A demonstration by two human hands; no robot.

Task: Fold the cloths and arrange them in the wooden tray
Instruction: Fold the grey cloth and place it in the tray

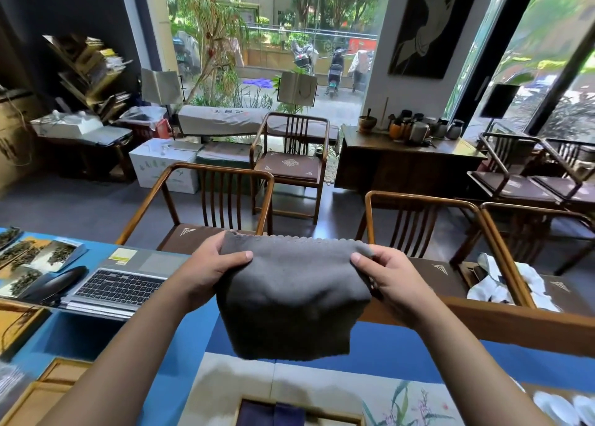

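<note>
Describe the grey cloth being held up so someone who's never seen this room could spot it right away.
Start at the blue-covered table in the foreground. Above it, the left hand and right hand pinch the top corners of the grey cloth, which hangs in the air between them. It is plain grey with a scalloped top edge, unlike the dark blue folded cloths lying in the wooden tray below.

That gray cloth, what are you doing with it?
A person is holding up the gray cloth in the air with both hands, the left hand and right hand each pinching a top corner. It hangs above the blue table. Dark folded cloths already lie in the wooden tray below.
</note>
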